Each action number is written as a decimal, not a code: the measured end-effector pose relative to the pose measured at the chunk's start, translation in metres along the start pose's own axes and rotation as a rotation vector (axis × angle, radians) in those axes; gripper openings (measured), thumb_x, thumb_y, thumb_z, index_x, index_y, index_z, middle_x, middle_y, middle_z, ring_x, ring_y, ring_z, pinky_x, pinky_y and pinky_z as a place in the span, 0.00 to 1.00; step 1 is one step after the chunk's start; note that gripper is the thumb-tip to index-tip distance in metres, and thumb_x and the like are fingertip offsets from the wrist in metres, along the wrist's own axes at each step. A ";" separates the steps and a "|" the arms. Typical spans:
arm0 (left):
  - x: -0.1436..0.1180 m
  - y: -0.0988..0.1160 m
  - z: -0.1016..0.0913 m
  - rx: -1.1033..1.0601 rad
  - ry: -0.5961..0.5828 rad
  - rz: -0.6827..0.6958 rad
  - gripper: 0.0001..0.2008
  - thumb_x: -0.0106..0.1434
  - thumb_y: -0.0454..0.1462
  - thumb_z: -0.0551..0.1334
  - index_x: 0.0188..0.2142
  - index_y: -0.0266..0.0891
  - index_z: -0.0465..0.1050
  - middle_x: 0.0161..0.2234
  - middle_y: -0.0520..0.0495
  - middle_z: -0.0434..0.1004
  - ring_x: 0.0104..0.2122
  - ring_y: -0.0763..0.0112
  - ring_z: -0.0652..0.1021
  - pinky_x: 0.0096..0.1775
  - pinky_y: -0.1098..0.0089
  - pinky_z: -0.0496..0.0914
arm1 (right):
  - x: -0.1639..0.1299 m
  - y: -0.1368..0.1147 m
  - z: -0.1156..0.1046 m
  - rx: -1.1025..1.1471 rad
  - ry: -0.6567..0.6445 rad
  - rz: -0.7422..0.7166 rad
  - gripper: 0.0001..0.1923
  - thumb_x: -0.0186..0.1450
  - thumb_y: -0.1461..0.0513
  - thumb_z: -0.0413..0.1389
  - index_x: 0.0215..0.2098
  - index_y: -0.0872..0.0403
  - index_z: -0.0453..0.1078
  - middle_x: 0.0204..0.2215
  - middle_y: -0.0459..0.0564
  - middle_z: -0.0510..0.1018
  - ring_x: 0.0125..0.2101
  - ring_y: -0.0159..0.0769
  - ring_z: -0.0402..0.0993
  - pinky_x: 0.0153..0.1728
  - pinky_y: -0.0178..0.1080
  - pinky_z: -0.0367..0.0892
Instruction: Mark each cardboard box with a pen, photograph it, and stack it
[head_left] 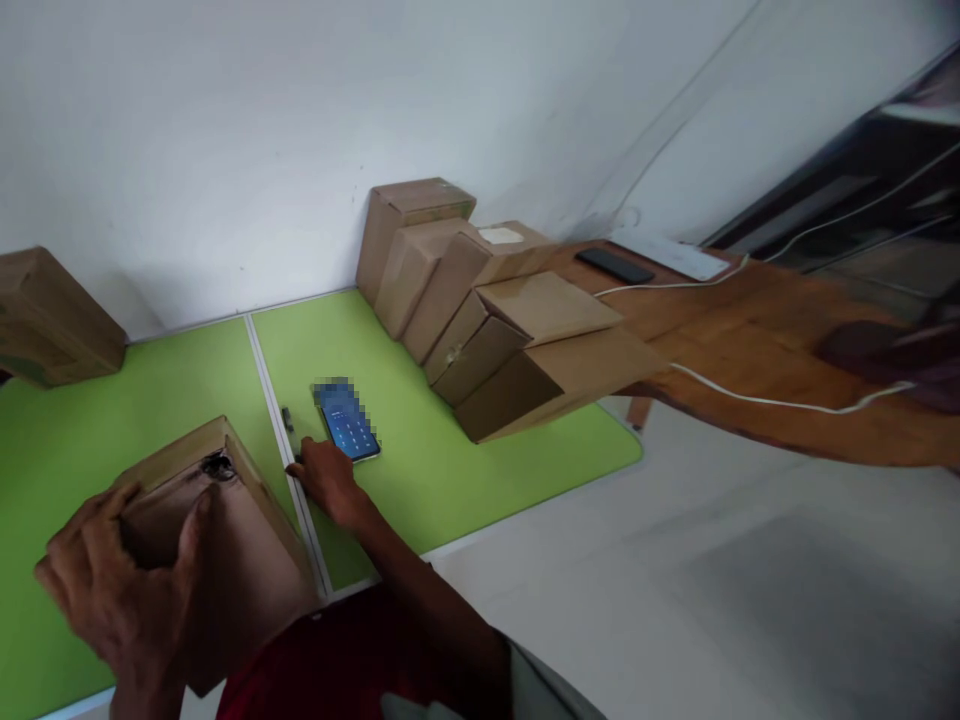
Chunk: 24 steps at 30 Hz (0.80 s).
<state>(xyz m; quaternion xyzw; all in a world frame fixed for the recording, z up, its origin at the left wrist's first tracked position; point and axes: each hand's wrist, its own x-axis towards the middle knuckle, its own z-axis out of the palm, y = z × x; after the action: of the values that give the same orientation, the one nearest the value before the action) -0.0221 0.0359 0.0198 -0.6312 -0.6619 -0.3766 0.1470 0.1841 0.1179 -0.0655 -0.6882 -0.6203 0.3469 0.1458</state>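
A cardboard box (255, 560) with a dark, ragged hole near its top corner stands tilted at the near edge of the green table. My left hand (124, 570) grips its left side, thumb on the near face and fingers over the edge. My right hand (328, 478) is closed low over the table beside the white seam, just right of the box. A small dark bit shows at its fingertips; what it belongs to I cannot make out. Close by lie a lit smartphone (351, 425), partly pixelated, and a small dark stick-like piece (287, 419).
Several cardboard boxes (450, 270) lean in a row at the back right, the nearest with an open end. Another box (56, 325) sits at the far left. A wooden table (720, 340) adjoins on the right, bearing a black phone (615, 265) and a white cable (787, 402).
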 end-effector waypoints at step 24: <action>-0.005 0.002 0.003 -0.066 -0.044 0.064 0.28 0.72 0.54 0.63 0.60 0.37 0.75 0.58 0.28 0.78 0.60 0.39 0.76 0.63 0.41 0.67 | -0.066 -0.045 -0.019 1.153 0.076 -0.605 0.21 0.72 0.40 0.67 0.45 0.47 0.83 0.38 0.49 0.82 0.32 0.37 0.80 0.32 0.42 0.76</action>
<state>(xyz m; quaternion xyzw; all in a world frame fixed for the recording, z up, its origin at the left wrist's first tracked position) -0.0187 0.0345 0.0150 -0.6647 -0.6317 -0.3793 0.1235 0.1632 0.0679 -0.0034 -0.3062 -0.4956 0.5432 0.6046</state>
